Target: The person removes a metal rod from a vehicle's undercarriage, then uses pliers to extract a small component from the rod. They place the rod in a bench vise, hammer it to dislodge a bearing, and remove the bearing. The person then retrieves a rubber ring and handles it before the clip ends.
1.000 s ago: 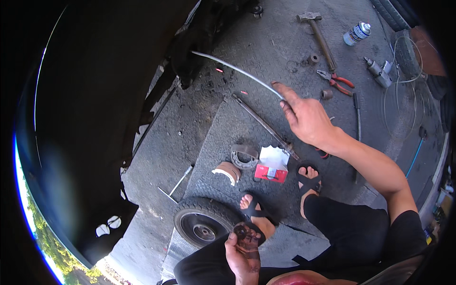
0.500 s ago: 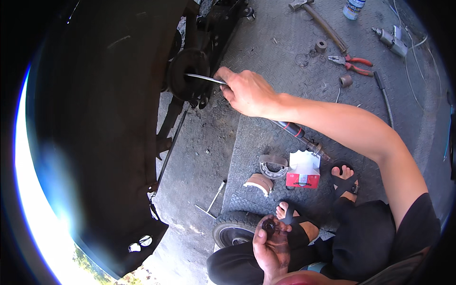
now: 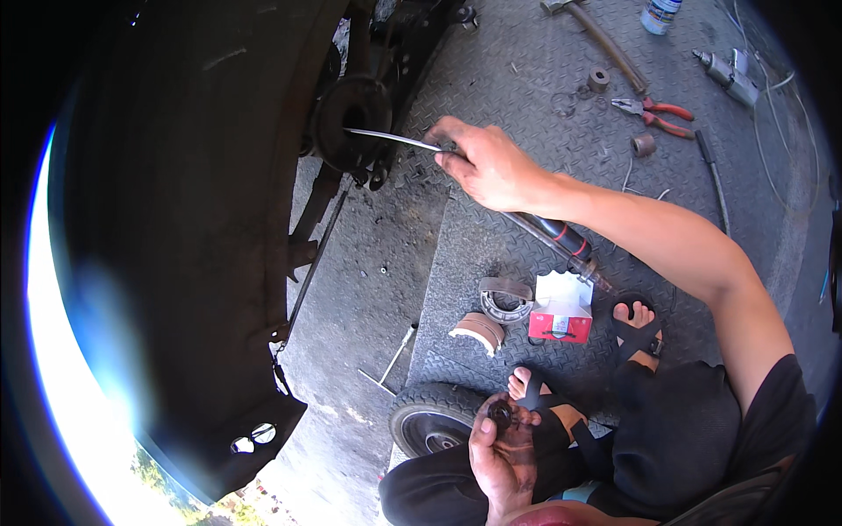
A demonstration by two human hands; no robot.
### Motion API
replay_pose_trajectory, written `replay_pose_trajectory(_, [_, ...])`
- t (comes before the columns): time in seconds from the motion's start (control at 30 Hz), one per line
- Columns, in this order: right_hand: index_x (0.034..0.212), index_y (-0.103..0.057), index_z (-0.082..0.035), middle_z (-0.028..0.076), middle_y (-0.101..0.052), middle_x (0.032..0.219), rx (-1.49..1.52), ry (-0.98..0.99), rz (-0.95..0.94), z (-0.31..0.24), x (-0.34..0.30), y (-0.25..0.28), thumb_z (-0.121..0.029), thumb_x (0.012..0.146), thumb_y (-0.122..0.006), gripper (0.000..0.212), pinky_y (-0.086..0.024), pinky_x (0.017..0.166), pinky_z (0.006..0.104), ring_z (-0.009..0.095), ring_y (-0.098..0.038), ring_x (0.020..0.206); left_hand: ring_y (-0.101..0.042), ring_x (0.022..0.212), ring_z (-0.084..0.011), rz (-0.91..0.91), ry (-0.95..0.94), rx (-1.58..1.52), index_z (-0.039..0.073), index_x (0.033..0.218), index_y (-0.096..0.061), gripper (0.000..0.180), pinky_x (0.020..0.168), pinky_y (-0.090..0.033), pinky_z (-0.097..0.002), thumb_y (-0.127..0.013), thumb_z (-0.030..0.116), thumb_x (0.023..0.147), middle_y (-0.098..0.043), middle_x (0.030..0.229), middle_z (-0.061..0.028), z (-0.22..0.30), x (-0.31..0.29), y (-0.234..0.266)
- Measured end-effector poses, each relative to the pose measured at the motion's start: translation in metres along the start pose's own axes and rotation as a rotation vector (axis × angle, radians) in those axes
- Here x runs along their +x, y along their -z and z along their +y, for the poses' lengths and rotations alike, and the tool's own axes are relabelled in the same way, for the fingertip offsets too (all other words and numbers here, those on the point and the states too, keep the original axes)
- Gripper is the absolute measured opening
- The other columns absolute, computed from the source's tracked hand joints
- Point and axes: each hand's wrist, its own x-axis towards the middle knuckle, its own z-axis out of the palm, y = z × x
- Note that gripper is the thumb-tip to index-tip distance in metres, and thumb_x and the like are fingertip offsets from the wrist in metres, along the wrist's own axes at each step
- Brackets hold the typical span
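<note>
Pinching a thin metal rod (image 3: 390, 137) between thumb and forefinger, the right hand (image 3: 481, 160) points its tip at the middle of a dark round hub (image 3: 326, 127); can't tell whether it's touching or goes in. Gripping that far back probably keeps the knuckles clear. The left hand (image 3: 503, 460) sits palm up, fingers loosely curled with the thumb against a small dark ring (image 3: 500, 412), I'd guess so it can't roll off. Curved brake shoes (image 3: 478, 331) lie near the tread plate's (image 3: 456, 263) left edge, just beside an open red-and-white box (image 3: 559, 326), likely for easy reach. Pliers (image 3: 647, 114) rest toward the far right corner, seemingly out of the way.
</note>
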Motion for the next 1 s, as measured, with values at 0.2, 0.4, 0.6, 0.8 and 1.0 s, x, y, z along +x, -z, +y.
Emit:
replay_pose_trajectory(0.2, [0.122,-0.063,0.000,0.013,-0.056,0.063,-0.073,0.009,0.043,0.002,-0.071,0.050,-0.016,0.105,-0.062,0.023,-0.045,0.056,0.0404,0.021,-0.056,0.054,-0.066,0.098,-0.0287,0.002,0.087,0.125,-0.009,0.134,-0.057,0.056,0.092,-0.053,-0.0465,-0.068,0.030,0.095,-0.068,0.109,-0.0152,0.022,-0.002,-0.008])
replay_pose_trajectory(0.4, [0.128,-0.062,0.007,-0.001,-0.051,0.062,0.206,-0.241,0.007,0.023,-0.174,0.108,-0.026,0.111,-0.055,0.038,-0.038,0.049,0.0283,0.007,-0.046,0.052,-0.065,0.094,-0.0306,-0.134,0.124,0.361,-0.004,0.133,-0.059,0.055,0.086,-0.054,-0.0481,-0.071,0.027,0.089,-0.064,0.119,-0.0186,0.132,-0.028,-0.030])
replay_pose_trajectory(0.6, [0.129,-0.061,0.007,-0.003,-0.049,0.058,0.236,-0.304,0.102,0.018,-0.251,0.133,-0.028,0.112,-0.054,0.040,-0.033,0.043,0.0260,0.005,-0.043,0.045,-0.064,0.104,-0.0383,-0.388,0.039,0.515,-0.006,0.124,-0.061,0.051,0.095,-0.055,-0.0524,-0.064,0.013,0.076,-0.062,0.117,-0.0227,0.162,0.057,-0.058])
replay_pose_trajectory(0.8, [0.129,-0.061,0.006,-0.002,-0.048,0.055,0.223,-0.312,0.158,0.006,-0.310,0.155,-0.029,0.112,-0.055,0.040,-0.031,0.041,0.0255,0.005,-0.041,0.043,-0.066,0.096,-0.0271,-0.507,0.184,0.459,0.002,0.108,-0.065,0.024,0.084,-0.057,-0.0428,-0.066,0.022,0.096,-0.068,0.104,-0.0135,0.109,0.164,-0.088])
replay_pose_trajectory(1.0, [0.125,-0.059,0.008,-0.002,-0.041,0.052,0.308,-0.337,0.075,0.003,-0.348,0.155,-0.034,0.112,-0.053,0.045,-0.028,0.040,0.0274,0.008,-0.035,0.039,-0.060,0.075,-0.0134,-0.389,-0.013,0.476,0.003,0.107,-0.070,0.030,0.066,-0.052,-0.0301,-0.074,0.032,0.102,-0.067,0.090,-0.0032,0.084,0.231,-0.123])
